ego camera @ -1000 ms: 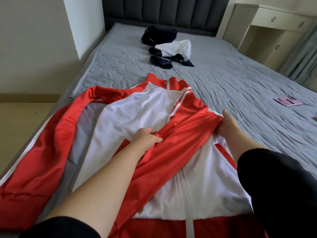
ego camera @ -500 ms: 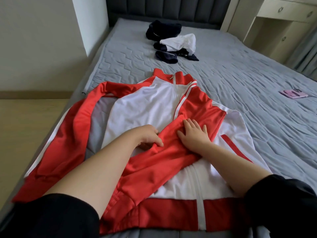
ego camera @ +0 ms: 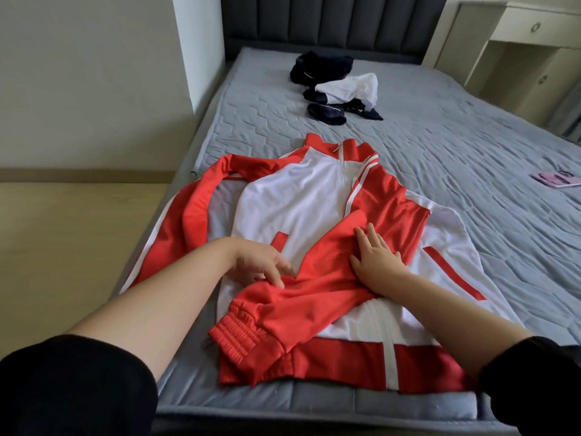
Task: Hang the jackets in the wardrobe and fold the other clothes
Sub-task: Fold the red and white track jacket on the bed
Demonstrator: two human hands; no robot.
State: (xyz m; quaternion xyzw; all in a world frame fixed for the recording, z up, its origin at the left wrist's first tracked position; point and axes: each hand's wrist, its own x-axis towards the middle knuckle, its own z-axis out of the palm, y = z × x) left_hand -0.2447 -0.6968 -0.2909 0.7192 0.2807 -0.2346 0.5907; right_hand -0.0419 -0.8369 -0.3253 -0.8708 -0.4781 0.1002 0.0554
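Red-and-white zipped track jacket [ego camera: 298, 215] lies front-up on the grey quilted bed [ego camera: 471, 158], one sleeve folded across under loose-fingered left hand [ego camera: 261, 265] and flat right hand [ego camera: 377, 262], neither gripping; navy-and-white clothing heap [ego camera: 336, 86] beyond is unfolded, nothing yet hung.

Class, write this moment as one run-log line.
step: folding red-and-white jacket | left hand: touches folded-over sleeve | right hand: presses flat on sleeve | bed: dark-and-white clothes pile near headboard, unfolded
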